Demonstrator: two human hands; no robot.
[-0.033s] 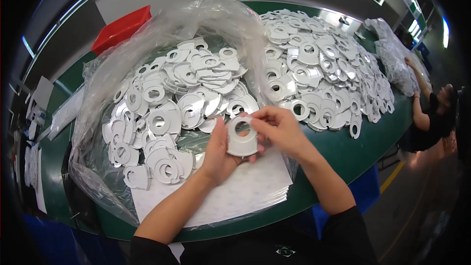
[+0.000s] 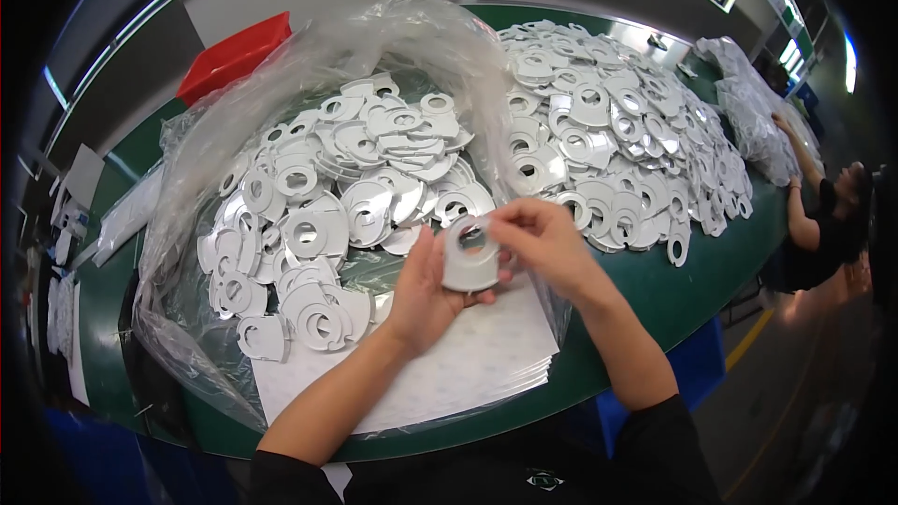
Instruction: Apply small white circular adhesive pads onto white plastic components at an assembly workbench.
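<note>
My left hand (image 2: 419, 297) holds a white flat plastic part (image 2: 470, 274) with a large round hole, its fingers behind and under it. With thumb and fingertips together, my right hand (image 2: 554, 245) pinches at the part's upper right edge. Something pale and translucent seems to show at those fingertips, too blurred to make out. Under the hands lies a stack of white sheets (image 2: 449, 365). Beyond them a pile of similar white parts (image 2: 360, 145) lies in a clear plastic bag (image 2: 201, 164).
A larger pile of similar parts (image 2: 599, 145) covers the green table (image 2: 673, 304) to the right. A red bin (image 2: 234, 56) stands at the far left. At the far right, a person (image 2: 818, 210) handles a clear plastic bag (image 2: 753, 117).
The part has shifted slightly right and tilted in my left hand. My right hand has moved a little to the right, its fingertips still at the part's upper edge.
</note>
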